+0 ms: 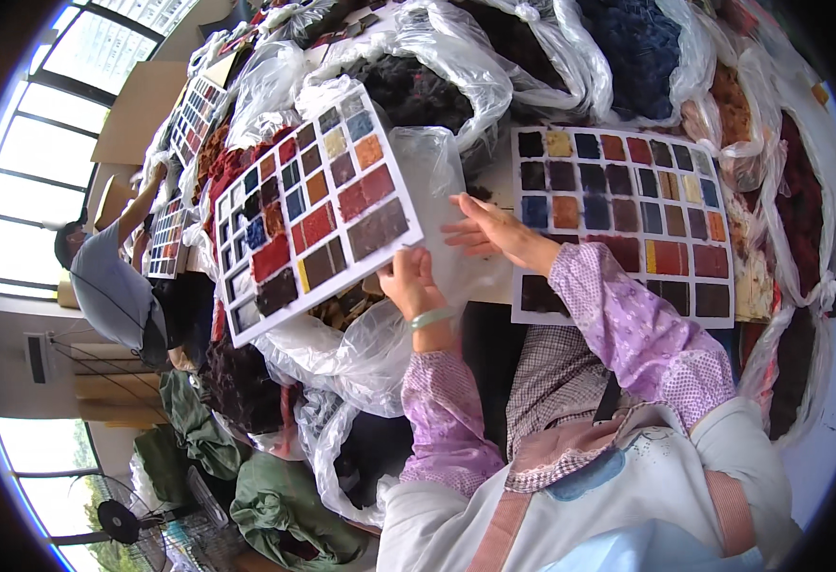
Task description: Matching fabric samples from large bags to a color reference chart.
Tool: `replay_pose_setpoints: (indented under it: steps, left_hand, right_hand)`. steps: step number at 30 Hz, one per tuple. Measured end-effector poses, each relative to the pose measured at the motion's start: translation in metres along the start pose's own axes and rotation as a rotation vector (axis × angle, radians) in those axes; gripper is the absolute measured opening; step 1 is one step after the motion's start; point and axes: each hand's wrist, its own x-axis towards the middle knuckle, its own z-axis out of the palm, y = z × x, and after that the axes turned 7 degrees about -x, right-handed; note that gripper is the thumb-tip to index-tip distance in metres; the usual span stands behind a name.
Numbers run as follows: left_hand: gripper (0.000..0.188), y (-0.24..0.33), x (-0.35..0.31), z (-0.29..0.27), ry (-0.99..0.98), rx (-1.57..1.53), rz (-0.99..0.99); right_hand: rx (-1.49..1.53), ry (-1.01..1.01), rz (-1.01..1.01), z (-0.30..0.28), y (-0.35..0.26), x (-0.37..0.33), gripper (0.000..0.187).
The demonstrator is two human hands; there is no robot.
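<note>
My left hand (410, 284) grips a white grid board (332, 282) of coloured swatches at its lower right edge. The board is tilted, its squares red, brown, blue, grey and orange; several cells along its left side look pale. My right hand (502, 235) is held out with fingers stretched and apart, nothing in it. It hovers between that board and a second white swatch board (628, 321), which lies flat to the right. My right forearm hides part of this second board's lower middle.
Clear plastic bags (456, 62) of loose dark, navy (632, 52), rust and red fibre crowd around the boards. Another person (118, 286) works at the far left beside more swatch boards (167, 238). Green sacks (289, 510) and a fan (122, 522) stand at lower left.
</note>
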Motion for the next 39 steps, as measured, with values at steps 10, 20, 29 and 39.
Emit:
replay_pose_setpoints:
  steps: [10, 20, 29, 39]
  left_hand:
    - [0.057, 0.037, -0.064, -0.086, -0.425, -0.420, -0.149]
    - [0.067, -0.025, -0.119, -0.043, -0.572, 0.243, -0.224]
    - [0.063, -0.108, -0.110, -0.062, -0.668, 1.025, 0.346]
    - [0.061, -0.108, -0.109, -0.066, -0.686, 1.309, 0.305]
  right_hand:
    - [0.017, 0.116, -0.452, -0.059, 0.010, -0.067, 0.040]
    - [-0.183, 0.805, -0.371, -0.235, 0.069, -0.314, 0.047]
    - [-0.514, 1.136, -0.256, -0.291, 0.121, -0.302, 0.046]
    - [-0.641, 1.206, -0.248, -0.283, 0.117, -0.321, 0.036]
